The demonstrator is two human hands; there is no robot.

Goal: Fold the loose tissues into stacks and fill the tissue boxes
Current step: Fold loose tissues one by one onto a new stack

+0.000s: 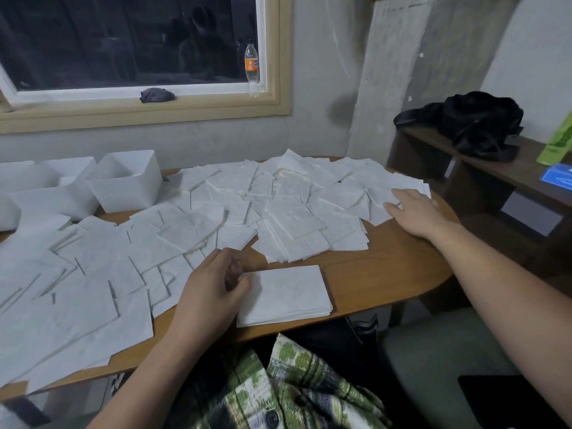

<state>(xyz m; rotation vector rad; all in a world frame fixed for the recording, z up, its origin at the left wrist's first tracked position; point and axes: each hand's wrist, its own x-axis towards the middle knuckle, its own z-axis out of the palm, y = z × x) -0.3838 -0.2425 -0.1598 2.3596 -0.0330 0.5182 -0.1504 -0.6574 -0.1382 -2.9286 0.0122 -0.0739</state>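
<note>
Table: wooden, rounded, standing under a dark window against a grey wall.
Tissues: loose white sheets overlap across most of the table, from the left edge to the far right edge.
Stack: squared pile at the near edge, apart from the loose sheets.
Boxes: open white tubs bunched at the far left corner.
Left hand: fingers curled, pinching the stack's left edge.
Right hand: fingers spread flat, pressing on tissues at the far right edge.
Sill: bottle with an orange label at the right end, dark cloth near the middle.
Shelf: dark wood right of the table, black bag on top.
</note>
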